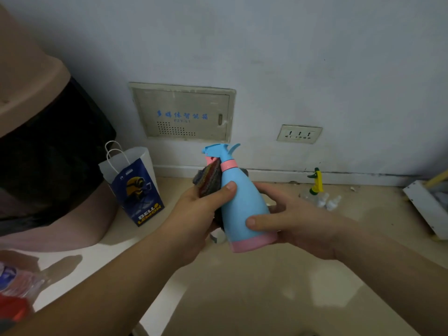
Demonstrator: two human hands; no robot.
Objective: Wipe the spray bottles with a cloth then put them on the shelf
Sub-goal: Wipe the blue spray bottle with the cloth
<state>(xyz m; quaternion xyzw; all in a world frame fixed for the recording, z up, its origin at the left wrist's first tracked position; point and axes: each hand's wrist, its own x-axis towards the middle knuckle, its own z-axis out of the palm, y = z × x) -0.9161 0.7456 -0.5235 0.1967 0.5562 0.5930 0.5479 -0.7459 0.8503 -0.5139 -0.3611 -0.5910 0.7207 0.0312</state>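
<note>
A light blue spray bottle (242, 200) with a pink collar and pink base is held tilted in mid-air above the floor. My right hand (298, 221) grips its lower body from the right, thumb across the front. My left hand (201, 209) holds a dark striped cloth (209, 179) against the bottle's left side, thumb pressed on the blue body. On the floor by the wall lie a clear spray bottle with a yellow and green head (316, 183) and two small white-capped bottles (328, 201).
A blue and white paper bag (135, 187) stands on the floor at left, beside a large brown bin with a black liner (48, 151). A wall panel (184, 112) and a socket (299, 134) are on the wall. A white object (426, 207) leans at far right.
</note>
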